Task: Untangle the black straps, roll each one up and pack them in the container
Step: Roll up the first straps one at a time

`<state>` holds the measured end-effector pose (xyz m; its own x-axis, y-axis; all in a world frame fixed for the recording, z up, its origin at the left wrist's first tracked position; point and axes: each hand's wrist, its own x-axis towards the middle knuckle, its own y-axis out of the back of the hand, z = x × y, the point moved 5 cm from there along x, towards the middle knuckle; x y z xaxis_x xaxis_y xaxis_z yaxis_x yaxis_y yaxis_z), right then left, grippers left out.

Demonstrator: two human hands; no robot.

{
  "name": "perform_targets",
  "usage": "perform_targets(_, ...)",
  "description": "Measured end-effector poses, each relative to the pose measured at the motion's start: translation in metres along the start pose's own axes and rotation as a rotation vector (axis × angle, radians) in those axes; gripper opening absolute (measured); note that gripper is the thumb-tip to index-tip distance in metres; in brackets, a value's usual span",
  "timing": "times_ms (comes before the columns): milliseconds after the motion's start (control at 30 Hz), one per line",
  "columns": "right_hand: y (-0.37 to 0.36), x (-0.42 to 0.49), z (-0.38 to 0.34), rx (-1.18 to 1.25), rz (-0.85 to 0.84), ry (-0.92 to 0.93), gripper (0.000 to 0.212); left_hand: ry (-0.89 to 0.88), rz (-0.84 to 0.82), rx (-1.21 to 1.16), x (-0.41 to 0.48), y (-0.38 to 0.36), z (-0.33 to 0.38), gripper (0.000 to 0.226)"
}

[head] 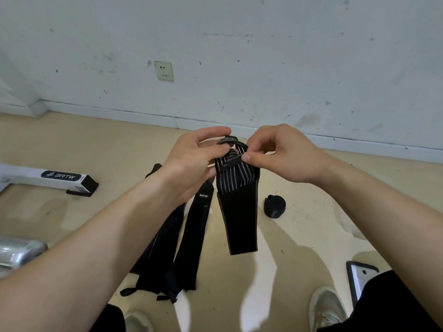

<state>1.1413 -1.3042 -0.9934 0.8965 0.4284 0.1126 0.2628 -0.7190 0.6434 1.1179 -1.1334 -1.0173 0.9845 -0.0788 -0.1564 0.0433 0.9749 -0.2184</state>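
Note:
I hold a black strap [241, 219] with a grey-striped upper part in the air over the floor. My left hand [191, 161] pinches its top left, and my right hand [280, 154] pinches the folded striped end between thumb and fingers. The plain black end hangs down freely. Two more black straps [189, 243] lie flat on the floor below my left forearm, side by side, with thin loops at their near ends. One rolled-up black strap [275, 206] stands on the floor to the right of the hanging one.
A white metal frame foot [60, 178] with a dark label lies at the left. A shiny grey object [19, 252] sits at the left edge. A dark-framed phone or tray [358, 281] lies by my right knee. My shoes [326, 307] are below. The wall and skirting run behind.

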Motion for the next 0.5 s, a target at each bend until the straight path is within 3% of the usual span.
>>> perform_targets(200,0.002,0.001,0.007,0.084,0.108,-0.049,0.020,-0.151,0.037,0.264,-0.004,0.000,0.004,0.026)
perform_targets(367,-0.003,0.000,0.009,0.142,0.273,-0.073,0.023,-0.271,0.035,0.485,-0.008,-0.004,0.003,0.054)
perform_targets(500,-0.008,0.000,0.007,0.258,0.296,-0.080,0.016,-0.381,0.124,0.599,-0.007,0.000,0.001,0.042)
